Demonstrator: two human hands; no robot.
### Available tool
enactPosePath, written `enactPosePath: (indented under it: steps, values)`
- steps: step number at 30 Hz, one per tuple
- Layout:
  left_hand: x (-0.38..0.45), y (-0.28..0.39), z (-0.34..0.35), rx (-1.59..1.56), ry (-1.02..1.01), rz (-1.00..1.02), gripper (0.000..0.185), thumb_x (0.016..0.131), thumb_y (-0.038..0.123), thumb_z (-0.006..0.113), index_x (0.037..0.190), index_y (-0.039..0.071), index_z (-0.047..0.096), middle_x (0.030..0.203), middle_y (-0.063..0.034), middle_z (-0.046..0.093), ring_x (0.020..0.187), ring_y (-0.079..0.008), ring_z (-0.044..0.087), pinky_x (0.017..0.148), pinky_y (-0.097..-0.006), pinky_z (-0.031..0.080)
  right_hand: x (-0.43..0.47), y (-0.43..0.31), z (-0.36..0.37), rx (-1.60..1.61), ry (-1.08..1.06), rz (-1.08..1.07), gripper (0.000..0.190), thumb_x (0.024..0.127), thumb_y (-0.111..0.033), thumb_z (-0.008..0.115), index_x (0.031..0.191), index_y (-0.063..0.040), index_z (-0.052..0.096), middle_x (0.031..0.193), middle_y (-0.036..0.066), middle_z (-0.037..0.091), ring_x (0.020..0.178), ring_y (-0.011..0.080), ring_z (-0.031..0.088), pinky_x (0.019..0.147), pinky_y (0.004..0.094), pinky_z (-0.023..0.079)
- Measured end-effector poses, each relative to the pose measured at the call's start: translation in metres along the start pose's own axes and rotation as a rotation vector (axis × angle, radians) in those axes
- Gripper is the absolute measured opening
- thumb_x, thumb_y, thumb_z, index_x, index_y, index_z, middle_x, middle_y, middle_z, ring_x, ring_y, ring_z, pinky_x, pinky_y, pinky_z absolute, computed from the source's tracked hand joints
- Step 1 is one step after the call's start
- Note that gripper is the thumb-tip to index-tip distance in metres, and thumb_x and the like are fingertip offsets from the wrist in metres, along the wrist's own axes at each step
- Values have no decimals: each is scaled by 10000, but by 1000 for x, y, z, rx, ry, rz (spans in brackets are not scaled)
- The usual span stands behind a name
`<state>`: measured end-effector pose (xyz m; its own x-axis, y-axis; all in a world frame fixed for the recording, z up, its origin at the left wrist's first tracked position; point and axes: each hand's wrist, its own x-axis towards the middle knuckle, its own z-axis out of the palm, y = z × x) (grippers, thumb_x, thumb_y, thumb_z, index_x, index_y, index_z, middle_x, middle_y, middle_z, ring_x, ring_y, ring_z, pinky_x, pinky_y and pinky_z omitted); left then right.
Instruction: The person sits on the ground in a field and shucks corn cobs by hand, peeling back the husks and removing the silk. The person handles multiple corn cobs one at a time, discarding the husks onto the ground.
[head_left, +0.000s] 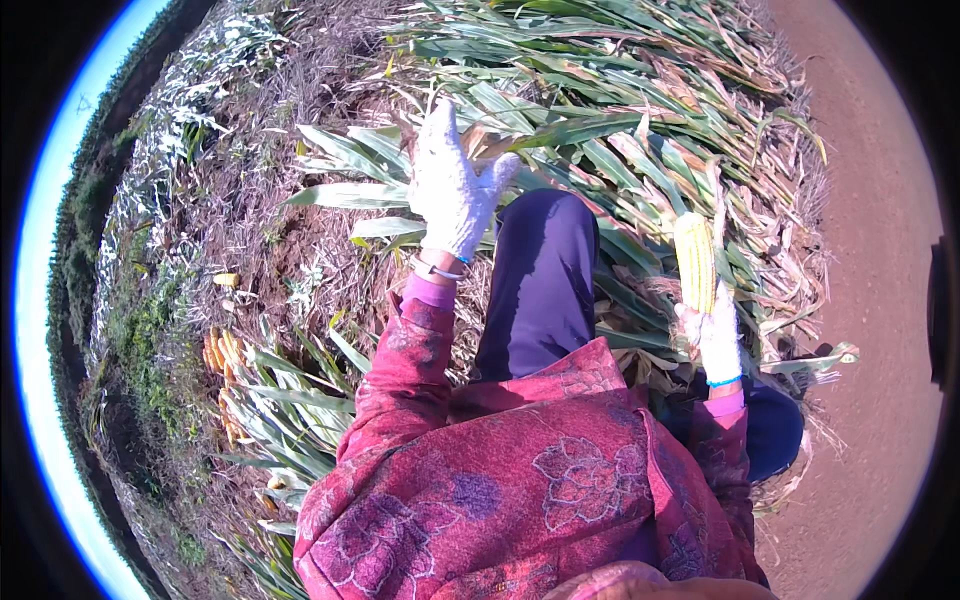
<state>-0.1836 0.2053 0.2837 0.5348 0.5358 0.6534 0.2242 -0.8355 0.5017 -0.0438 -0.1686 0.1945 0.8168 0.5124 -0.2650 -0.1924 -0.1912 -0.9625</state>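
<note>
My right hand (716, 345), in a white knit glove, grips the lower end of a husked yellow ear of corn (696, 262). The ear points away from me, above cut corn stalks. My left hand (456, 184), gloved the same way, reaches forward over corn leaves (352, 196) with its thumb spread from the fingers. No ear shows in it, though its palm side is hidden. Some dry brown husk (480, 142) lies by its thumb. Between the two hands rises my bent knee (544, 277) in dark trousers.
A thick heap of cut corn stalks (600, 97) covers the ground ahead. At the left lie a pile of yellow ears (223, 352) and a lone ear (226, 280). More leafy stalks (300, 409) are near my left side. A bare dirt track (870, 300) runs along the right.
</note>
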Motion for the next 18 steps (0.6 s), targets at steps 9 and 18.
enactPosePath:
  steps: [9,18]
  values:
    - [-26,91,11,-191,-741,734,703,691,385,866,1281,122,589,1016,-128,654,926,-378,688,762,-504,541,8,-87,9,-1056,-348,-523,934,628,-263,927,1417,25,518,1183,254,668,1093,425,650,968,476,523]
    - [-31,-30,-98,-803,-363,-514,585,897,244,789,1379,-1,565,1162,-88,695,967,-188,696,842,-309,572,42,-66,-10,-486,-163,-114,179,994,-104,673,1152,-24,695,739,-12,609,589,57,534,520,228,404]
